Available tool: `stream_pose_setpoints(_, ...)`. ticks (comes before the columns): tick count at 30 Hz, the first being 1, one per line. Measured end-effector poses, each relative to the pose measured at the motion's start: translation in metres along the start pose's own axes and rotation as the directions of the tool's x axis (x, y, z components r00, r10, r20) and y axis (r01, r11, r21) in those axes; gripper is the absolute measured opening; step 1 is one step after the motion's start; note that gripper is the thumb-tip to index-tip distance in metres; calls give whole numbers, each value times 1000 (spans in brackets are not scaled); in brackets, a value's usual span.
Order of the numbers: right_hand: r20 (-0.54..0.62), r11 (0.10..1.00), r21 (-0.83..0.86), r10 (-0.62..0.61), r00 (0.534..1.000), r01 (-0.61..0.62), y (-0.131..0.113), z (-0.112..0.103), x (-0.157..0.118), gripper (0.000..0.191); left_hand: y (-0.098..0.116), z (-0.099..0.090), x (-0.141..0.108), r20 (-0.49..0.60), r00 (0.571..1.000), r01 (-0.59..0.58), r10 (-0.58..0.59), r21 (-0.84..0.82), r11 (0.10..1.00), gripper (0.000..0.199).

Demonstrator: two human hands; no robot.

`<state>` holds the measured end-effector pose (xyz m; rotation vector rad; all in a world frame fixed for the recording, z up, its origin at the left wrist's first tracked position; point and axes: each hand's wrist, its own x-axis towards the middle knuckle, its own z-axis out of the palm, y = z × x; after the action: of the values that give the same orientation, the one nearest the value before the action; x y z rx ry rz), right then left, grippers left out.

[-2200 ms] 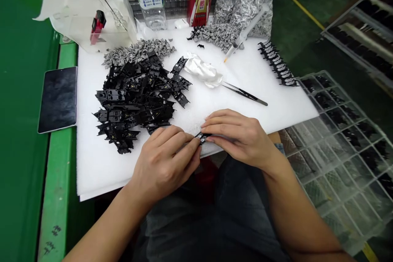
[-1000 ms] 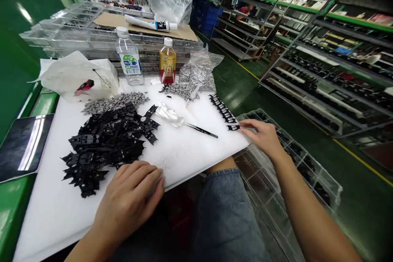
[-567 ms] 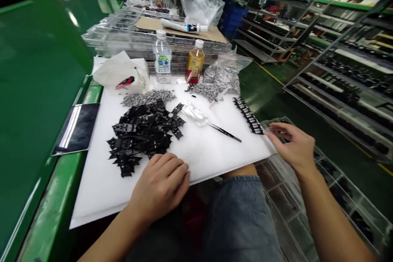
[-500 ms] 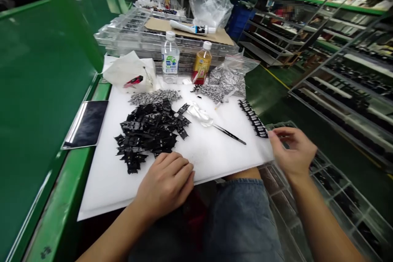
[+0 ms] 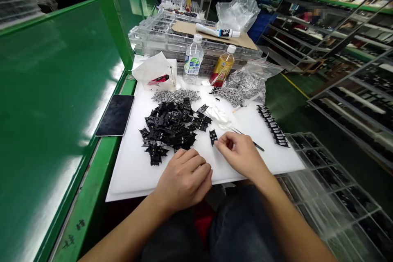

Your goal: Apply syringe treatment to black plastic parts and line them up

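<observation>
My right hand point(image 5: 241, 154) lies on the white foam board point(image 5: 132, 184), its fingertips at a lone black plastic part point(image 5: 213, 136). The fingers are slightly apart and hold nothing I can see. My left hand point(image 5: 184, 180) rests curled at the board's front edge, just below a heap of black plastic parts point(image 5: 167, 129). Fine-tipped tweezers point(image 5: 248, 139) lie partly hidden behind my right hand. A neat row of black parts point(image 5: 272, 125) sits near the right edge of the board.
Grey small parts point(image 5: 175, 95) and a plastic bag of them point(image 5: 248, 84) lie beyond the heap, near two bottles point(image 5: 193, 64). A tablet point(image 5: 115, 115) lies left of the board. Stacked transparent trays point(image 5: 325, 188) stand at lower right; a green post point(image 5: 112, 20) rises at left.
My right hand has moved from the board's right edge to its middle, beside a lone black part. The view has swung left and my left hand stays near the heap.
</observation>
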<state>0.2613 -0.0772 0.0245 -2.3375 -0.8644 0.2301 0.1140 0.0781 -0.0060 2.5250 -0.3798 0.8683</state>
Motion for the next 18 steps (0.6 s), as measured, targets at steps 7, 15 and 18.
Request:
stream_pose_setpoints(7, 309, 981, 122, 109, 945, -152, 1, -25, -60, 33, 2, 0, 2, 12, 993, 114, -116, 125, 986, 23)
stream_pose_setpoints(15, -511, 977, 210, 70, 857, 45, 68, -77, 57, 52, 5, 2, 5, 201, 970, 79, -135, 267, 960, 39)
stream_pose_setpoints(18, -318, 981, 191, 18, 948, 46, 76, -79, 99, 32, 4, 2, 5, 207, 967, 91, -146, 253, 963, 46)
